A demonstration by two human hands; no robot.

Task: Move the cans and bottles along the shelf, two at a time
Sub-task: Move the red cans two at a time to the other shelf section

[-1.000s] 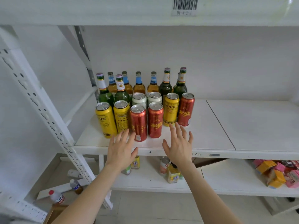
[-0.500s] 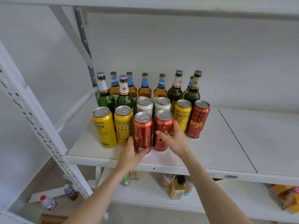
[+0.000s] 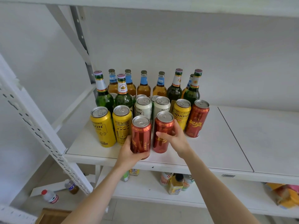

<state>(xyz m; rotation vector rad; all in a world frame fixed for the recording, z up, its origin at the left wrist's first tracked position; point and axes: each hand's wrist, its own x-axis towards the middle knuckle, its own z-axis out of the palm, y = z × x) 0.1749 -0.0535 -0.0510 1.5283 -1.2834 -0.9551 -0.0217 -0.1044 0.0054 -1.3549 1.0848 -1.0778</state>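
Your left hand [image 3: 129, 153] grips the left can [image 3: 141, 135], your right hand [image 3: 175, 139] the right can [image 3: 161, 126], both red, perhaps barely off the shelf [image 3: 210, 151]. Next: carry both rightward, upright.

Arms extended forward; left hand [image 3: 129, 153] and right hand [image 3: 176, 140] curled, gripping.
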